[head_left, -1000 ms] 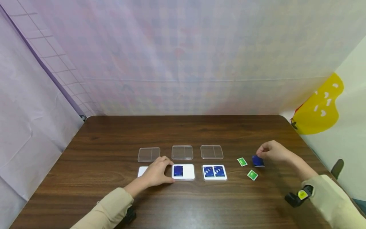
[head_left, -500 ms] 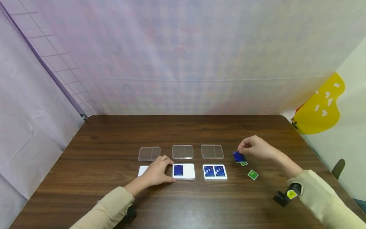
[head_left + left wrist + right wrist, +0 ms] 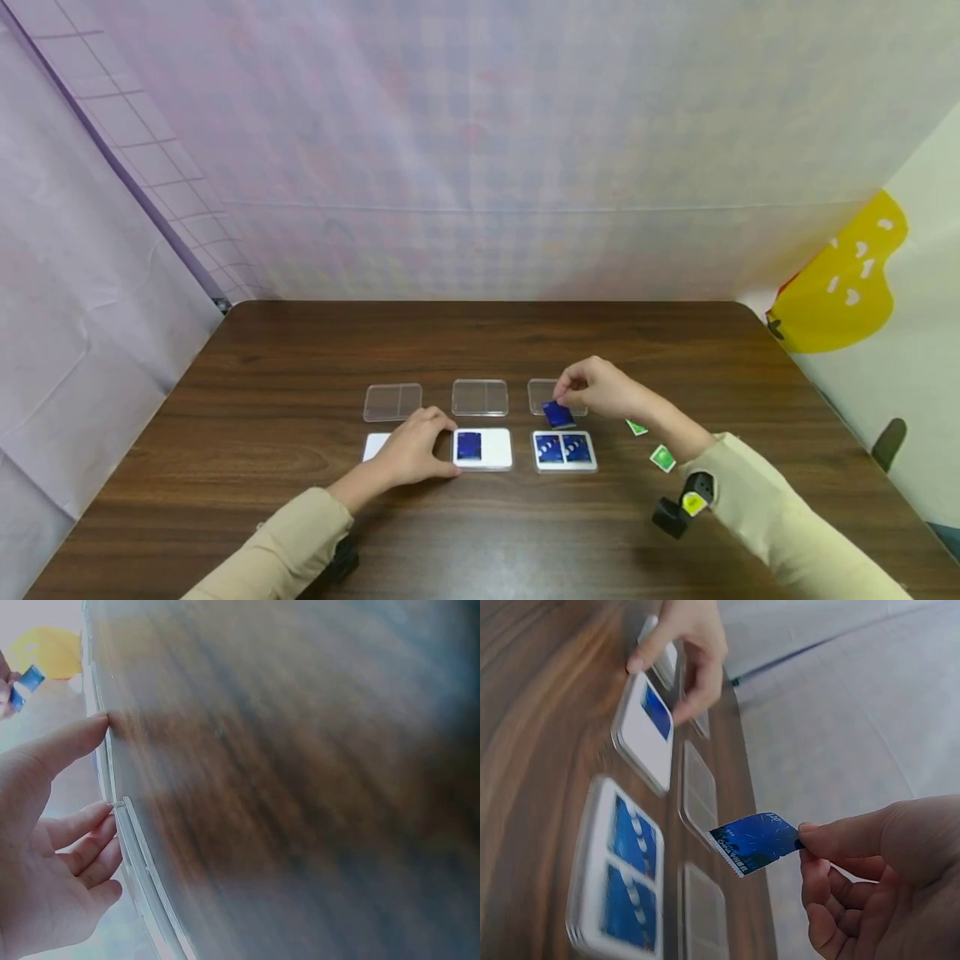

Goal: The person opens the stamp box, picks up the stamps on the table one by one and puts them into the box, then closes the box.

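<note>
My right hand (image 3: pixel 606 390) pinches a blue postage stamp (image 3: pixel 756 841) by one corner between thumb and fingertips. In the head view it hovers above the table, behind the right case. My left hand (image 3: pixel 408 450) holds the middle white-based case (image 3: pixel 496 450) at its left end, thumb on the near edge and fingers on the far edge. One dark blue stamp (image 3: pixel 469 447) lies in that case's left half; the right half shows white. The right case (image 3: pixel 592 877) holds two blue stamps (image 3: pixel 634 900) side by side. A left white case (image 3: pixel 372 445) is mostly hidden behind my left hand.
Three clear lids (image 3: pixel 479 397) lie in a row behind the cases; my right hand partly covers the right one. Two green stamps (image 3: pixel 663 458) lie on the brown wooden table (image 3: pixel 315 342) at the right. A pale curtain stands behind the table.
My right hand has carried the blue stamp leftward from the table's right side, past the green stamps, to behind the right case. The left hand has stayed on the middle case.
</note>
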Available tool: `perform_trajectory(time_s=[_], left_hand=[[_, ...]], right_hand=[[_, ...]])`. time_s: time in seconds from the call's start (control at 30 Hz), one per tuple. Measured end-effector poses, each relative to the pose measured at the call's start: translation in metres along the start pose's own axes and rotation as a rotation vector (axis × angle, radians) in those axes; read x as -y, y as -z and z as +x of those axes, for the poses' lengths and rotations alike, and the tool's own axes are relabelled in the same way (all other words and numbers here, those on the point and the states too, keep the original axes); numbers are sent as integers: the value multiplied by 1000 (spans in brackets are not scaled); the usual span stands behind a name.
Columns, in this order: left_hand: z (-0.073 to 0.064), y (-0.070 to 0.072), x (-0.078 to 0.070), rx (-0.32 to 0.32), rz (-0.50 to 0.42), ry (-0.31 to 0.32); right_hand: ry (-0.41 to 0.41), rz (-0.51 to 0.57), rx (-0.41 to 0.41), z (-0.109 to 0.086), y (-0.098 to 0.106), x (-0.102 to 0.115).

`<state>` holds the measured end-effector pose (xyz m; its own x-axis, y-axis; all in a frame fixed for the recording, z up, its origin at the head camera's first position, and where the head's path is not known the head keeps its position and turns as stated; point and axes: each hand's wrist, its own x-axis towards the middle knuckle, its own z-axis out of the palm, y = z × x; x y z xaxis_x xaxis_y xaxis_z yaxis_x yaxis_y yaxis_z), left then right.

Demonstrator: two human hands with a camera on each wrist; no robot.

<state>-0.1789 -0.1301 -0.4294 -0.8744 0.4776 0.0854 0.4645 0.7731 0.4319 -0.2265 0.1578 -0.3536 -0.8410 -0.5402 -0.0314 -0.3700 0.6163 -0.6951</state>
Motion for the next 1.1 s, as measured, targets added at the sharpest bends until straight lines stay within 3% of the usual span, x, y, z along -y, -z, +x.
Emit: perform_trajectory(time_s=[0.2,0.3,0.5,0.67,0.73,0.93,0.97,1.1], left_hand=[[0,0,0,1,-3,3],[1,0,0,-4,-4,-3],[1,-1,1,-13,-9,-10],[1,-1,1,-16,-10,-7],[1,-1,1,-17,-10,-9],[0,-1,1,-19,-15,-11],[0,-1,1,-18,-15,-10],[0,0,0,-16,-17,-8]], right_hand=[[57,50,28,14,-29,8],[45,113,36,20,-45,9],[-3,297,60,29,-67,5],[-98,396,65,32,-79,-4],[-99,379,45,33,-83,-7],[42,158,-81,32,-92,-9],[93,127,-102,38,-100,-27],[130,65,-147,35,-105,-25]])
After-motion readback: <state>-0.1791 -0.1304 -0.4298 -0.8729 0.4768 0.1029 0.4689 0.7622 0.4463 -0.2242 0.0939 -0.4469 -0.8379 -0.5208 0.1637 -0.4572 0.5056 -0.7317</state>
